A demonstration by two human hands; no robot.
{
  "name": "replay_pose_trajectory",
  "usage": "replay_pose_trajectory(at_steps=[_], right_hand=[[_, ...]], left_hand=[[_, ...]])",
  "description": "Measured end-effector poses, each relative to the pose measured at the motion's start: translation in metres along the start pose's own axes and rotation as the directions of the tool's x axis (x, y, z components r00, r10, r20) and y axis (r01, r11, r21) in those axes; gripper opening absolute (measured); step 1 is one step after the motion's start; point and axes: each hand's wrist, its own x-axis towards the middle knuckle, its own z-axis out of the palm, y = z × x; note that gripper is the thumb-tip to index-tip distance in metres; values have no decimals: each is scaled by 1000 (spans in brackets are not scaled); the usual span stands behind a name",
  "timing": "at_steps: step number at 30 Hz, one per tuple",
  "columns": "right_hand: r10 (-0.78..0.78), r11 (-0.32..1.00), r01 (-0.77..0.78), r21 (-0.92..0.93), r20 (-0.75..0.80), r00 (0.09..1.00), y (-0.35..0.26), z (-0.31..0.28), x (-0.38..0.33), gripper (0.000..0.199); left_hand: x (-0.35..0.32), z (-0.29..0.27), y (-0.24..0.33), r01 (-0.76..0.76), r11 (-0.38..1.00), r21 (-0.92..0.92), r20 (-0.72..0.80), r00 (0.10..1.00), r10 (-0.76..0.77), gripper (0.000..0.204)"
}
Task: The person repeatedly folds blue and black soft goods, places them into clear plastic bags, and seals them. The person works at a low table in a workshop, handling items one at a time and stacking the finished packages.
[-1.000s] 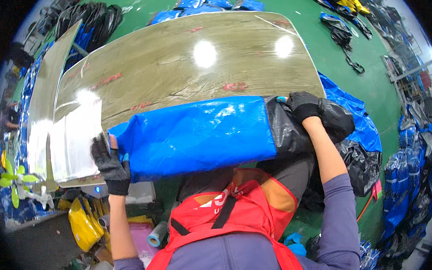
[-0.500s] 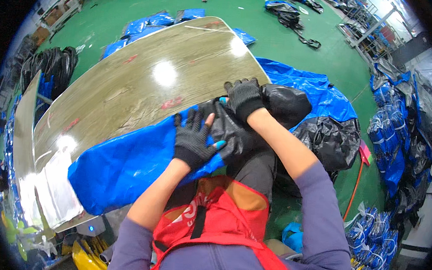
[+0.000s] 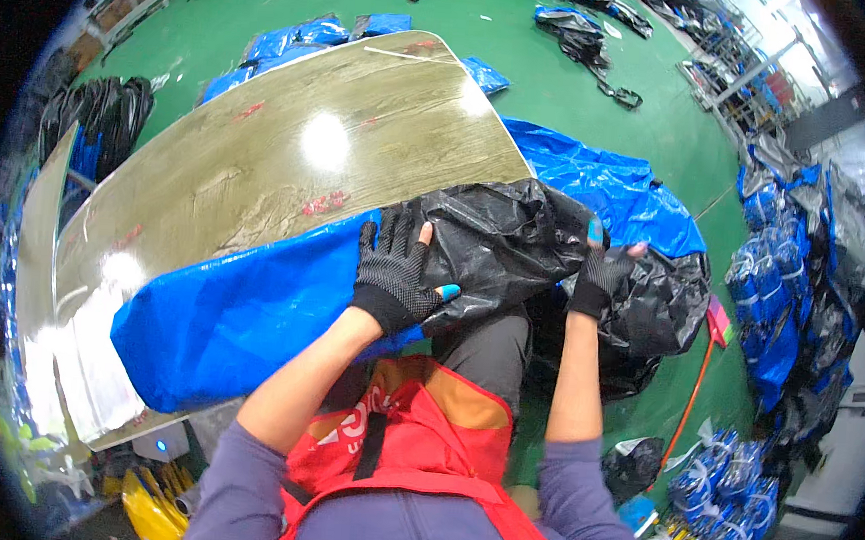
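A long blue plastic-wrapped bundle (image 3: 249, 312) lies along the near edge of a wood-grain table (image 3: 260, 148). Its right end is covered by a crumpled black plastic bag (image 3: 505, 240). My left hand (image 3: 393, 267), in a black glove with blue fingertips, presses flat on the black bag where it meets the blue wrap. My right hand (image 3: 603, 272), gloved the same way, grips the bag's right end at the table's corner, fingers curled into the plastic.
More blue sheeting (image 3: 619, 183) and black bags (image 3: 671, 307) lie on the green floor (image 3: 585, 90) to the right. Tied blue bundles (image 3: 770, 324) stack at the far right. Black bags (image 3: 103, 111) sit left of the table. White sheets (image 3: 84, 376) rest on its near-left end.
My left hand slid right along the blue bundle onto the black bag. My right hand moved from the top of the bag down to its right end.
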Motion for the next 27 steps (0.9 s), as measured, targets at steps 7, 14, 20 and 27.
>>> replay_pose_trajectory(at_steps=[7, 14, 20, 27], right_hand=[[-516, 853, 518, -60, 52, 855, -136, 82, -104, 80], [-619, 537, 843, 18, 688, 380, -196, 169, -160, 82], [-317, 530, 848, -2, 927, 200, -168, 169, -194, 70], [-317, 542, 815, -205, 848, 424, -151, 226, -214, 77]], left_hand=[[4, -17, 0, -119, 993, -6, 44, 992, 119, 75], [-73, -97, -2, 130, 763, -633, 516, 806, 290, 61], [-126, -122, -75, 31, 999, 36, -170, 985, -24, 50], [-132, -64, -110, 73, 982, 173, 68, 994, -86, 72]])
